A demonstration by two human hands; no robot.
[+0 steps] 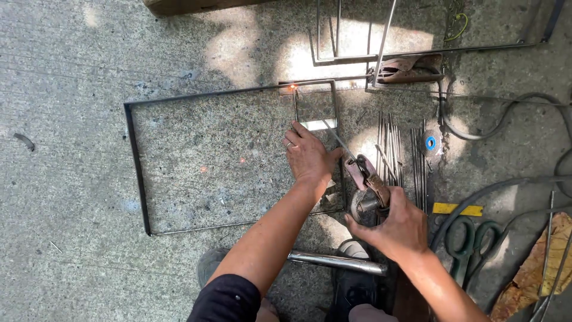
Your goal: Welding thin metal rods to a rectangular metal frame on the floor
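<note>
A rectangular steel frame [138, 161] lies on the concrete floor [65, 77] across the frame's middle. The left hand [308, 156] presses flat, fingers spread, on its right end. At lower right the right hand [396, 226] grips an electrode holder [366, 179], its welding rod [333, 134] reaching up to a glowing spark [292, 88] at upper centre

The right hand [398, 228] covers the grip of the welding holder [364, 179], so its handle cannot be seen. The left hand [308, 156] hides part of the metal frame [136, 155] beneath it. The shears [471, 244] lie partly under a cable [476, 197]. Both forearms and the shoes run off the bottom edge.
</note>
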